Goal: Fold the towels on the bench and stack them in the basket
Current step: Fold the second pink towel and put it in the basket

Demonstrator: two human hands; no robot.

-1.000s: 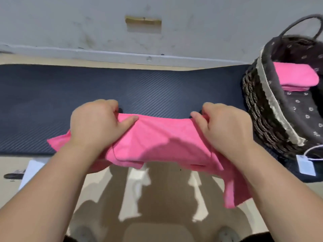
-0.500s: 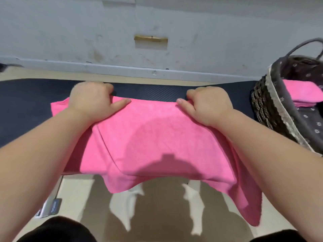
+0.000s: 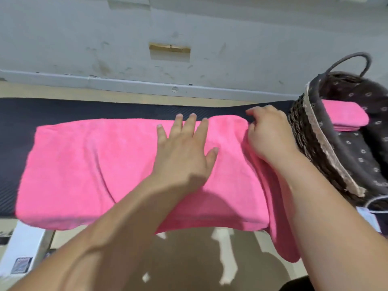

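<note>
A pink towel [image 3: 84, 169] lies spread across the dark bench [image 3: 19, 114], its near edge and right end hanging over the front. My left hand [image 3: 184, 152] lies flat on the towel's middle with fingers spread. My right hand [image 3: 266, 137] holds the towel's far right corner, fingers curled at its edge. At the right stands a dark wicker basket [image 3: 304, 131] with a patterned liner, holding a folded pink towel [image 3: 344, 117].
A grey wall [image 3: 189, 28] with a skirting strip runs behind the bench. The basket's handle [image 3: 352, 59] arches above its rim. A white tag [image 3: 367, 215] hangs by the basket. Tiled floor [image 3: 189, 259] shows below the bench edge.
The towel has been pushed further onto the bench and spread wide. My left hand let go of the far edge and moved right to lie flat; my right hand moved right with its corner.
</note>
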